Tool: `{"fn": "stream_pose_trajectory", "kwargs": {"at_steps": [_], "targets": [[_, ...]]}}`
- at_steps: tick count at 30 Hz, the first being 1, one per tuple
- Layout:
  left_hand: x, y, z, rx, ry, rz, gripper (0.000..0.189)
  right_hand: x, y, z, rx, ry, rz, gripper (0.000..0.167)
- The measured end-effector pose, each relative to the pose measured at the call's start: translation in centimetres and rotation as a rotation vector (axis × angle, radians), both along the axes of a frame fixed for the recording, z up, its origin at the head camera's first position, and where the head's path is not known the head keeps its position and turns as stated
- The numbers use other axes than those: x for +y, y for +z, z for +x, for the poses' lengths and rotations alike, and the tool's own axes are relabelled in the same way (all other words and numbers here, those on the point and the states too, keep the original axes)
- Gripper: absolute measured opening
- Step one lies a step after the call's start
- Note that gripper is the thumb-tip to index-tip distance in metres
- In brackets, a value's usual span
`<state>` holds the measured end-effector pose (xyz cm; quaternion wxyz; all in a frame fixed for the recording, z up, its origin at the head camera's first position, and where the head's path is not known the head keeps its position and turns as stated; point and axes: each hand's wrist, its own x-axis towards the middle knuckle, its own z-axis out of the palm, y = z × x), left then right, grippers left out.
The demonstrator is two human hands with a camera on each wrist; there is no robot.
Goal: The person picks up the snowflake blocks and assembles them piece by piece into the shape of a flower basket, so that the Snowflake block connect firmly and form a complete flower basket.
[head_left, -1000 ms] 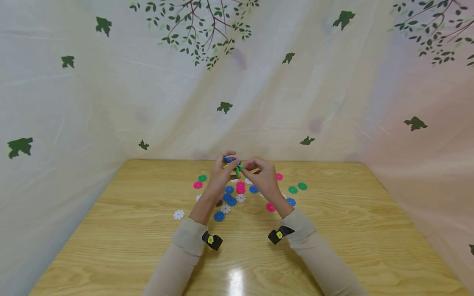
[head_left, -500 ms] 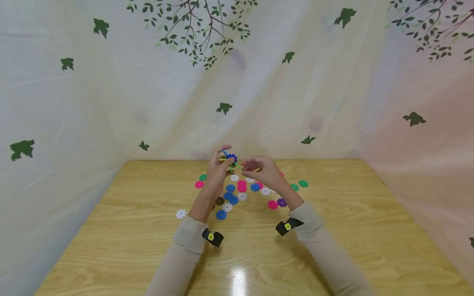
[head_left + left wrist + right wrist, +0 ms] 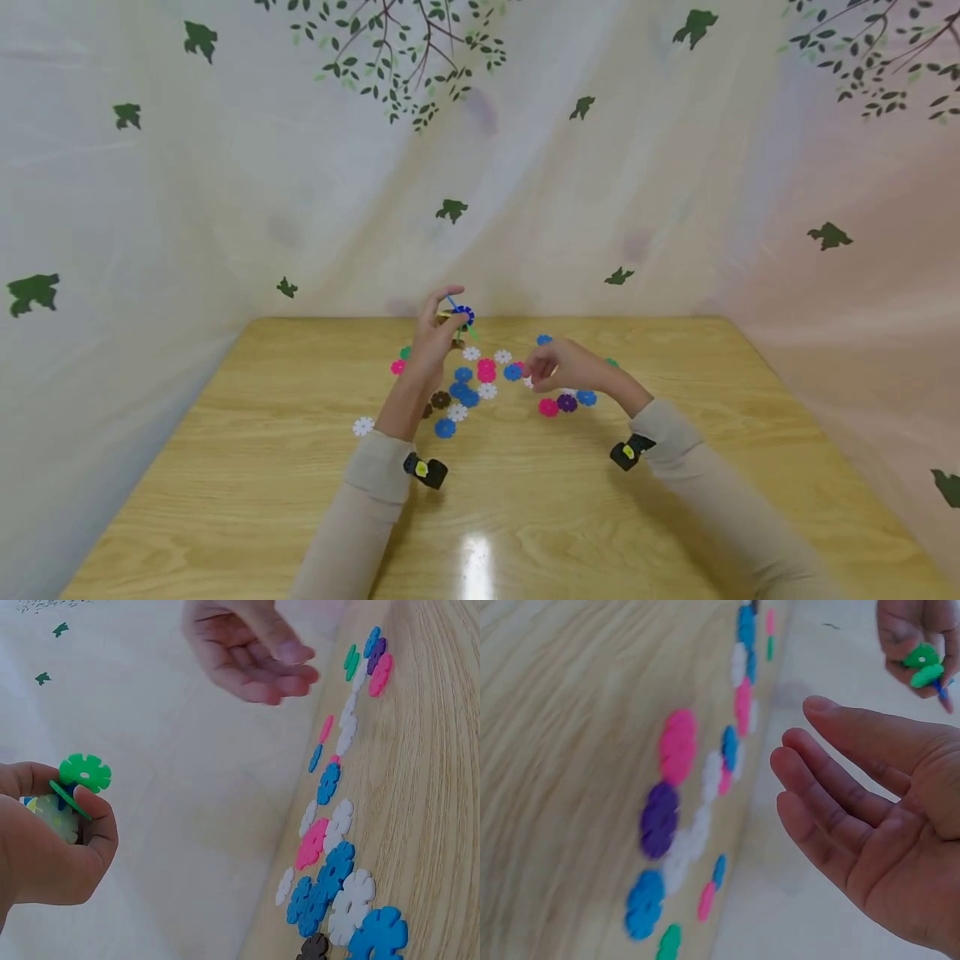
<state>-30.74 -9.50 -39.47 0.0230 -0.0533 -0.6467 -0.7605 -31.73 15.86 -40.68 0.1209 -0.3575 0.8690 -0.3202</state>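
My left hand (image 3: 430,348) grips a small cluster of joined snowflake discs (image 3: 465,316), raised over the far part of the table. In the left wrist view, a bright green disc (image 3: 85,772) sticks out past the thumb, with a second green one edge-on and a pale disc (image 3: 58,819) below it. Fingers cover the rest of the cluster. My right hand (image 3: 566,368) hovers above the right-hand loose discs, apart from the cluster. Its fingers (image 3: 817,802) are loosely bent in the right wrist view, with nothing between them.
Loose discs lie scattered across the wooden table (image 3: 525,492): several blue (image 3: 445,428), white (image 3: 363,427) and pink ones (image 3: 548,407), a purple one (image 3: 567,402) and a brown one (image 3: 440,400). A patterned cloth (image 3: 525,183) hangs behind the table's far edge.
My right hand has drawn away from the cluster, moving right and lower over the loose discs. The left hand still holds the cluster, slightly higher and turned so the dark blue disc shows.
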Motion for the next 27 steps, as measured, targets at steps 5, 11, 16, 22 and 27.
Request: {"fn": "stream_pose_trajectory", "kwargs": {"at_steps": [5,11,16,22,27], "targets": [[0.0,0.2,0.1,0.009,-0.008,-0.004,0.044,1.5,-1.3,-0.1,-0.055,-0.024,0.064,0.018],[0.1,0.1,0.3,0.0,-0.038,0.011,0.046,2.1,-2.7,0.0,-0.106,-0.056,0.084,0.019],[0.0,0.0,0.2,0.012,-0.06,0.021,0.045,1.7,-3.2,0.1,-0.127,-0.061,0.096,0.017],[0.1,-0.2,0.2,0.026,-0.077,0.015,0.047,1.3,-3.5,0.1,-0.124,-0.066,0.08,0.019],[0.1,-0.2,0.2,0.017,-0.086,0.018,0.047,1.0,-3.4,-0.1,-0.095,-0.051,0.026,0.018]]}}
